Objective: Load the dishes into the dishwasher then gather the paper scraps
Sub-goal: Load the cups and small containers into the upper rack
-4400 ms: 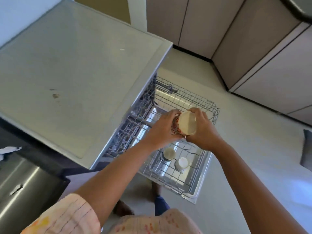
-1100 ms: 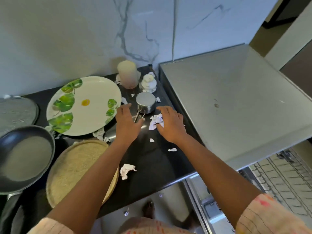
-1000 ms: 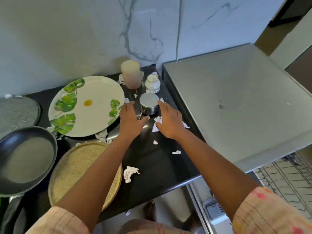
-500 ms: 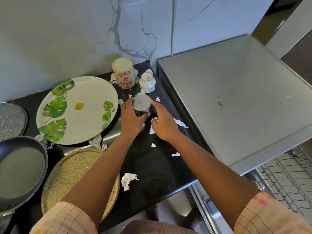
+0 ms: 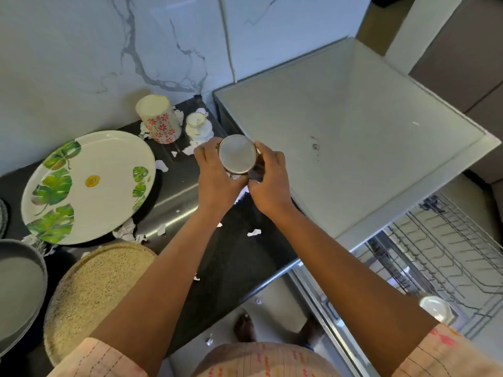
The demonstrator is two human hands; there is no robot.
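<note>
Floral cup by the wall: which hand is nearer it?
Left. The left hand holds the steel cup just right of the floral cup; the right hand is farther right.

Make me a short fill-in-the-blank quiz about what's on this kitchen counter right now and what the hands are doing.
1. Both hands, left hand and right hand, grip one steel ____, base up.
2. The large plate on the counter is printed with green ____.
3. The cup with red flowers stands upside down by the ____ wall.
4. White paper ____ lie scattered over the dark counter.

Missing words: cup; leaves; marble; scraps
</note>
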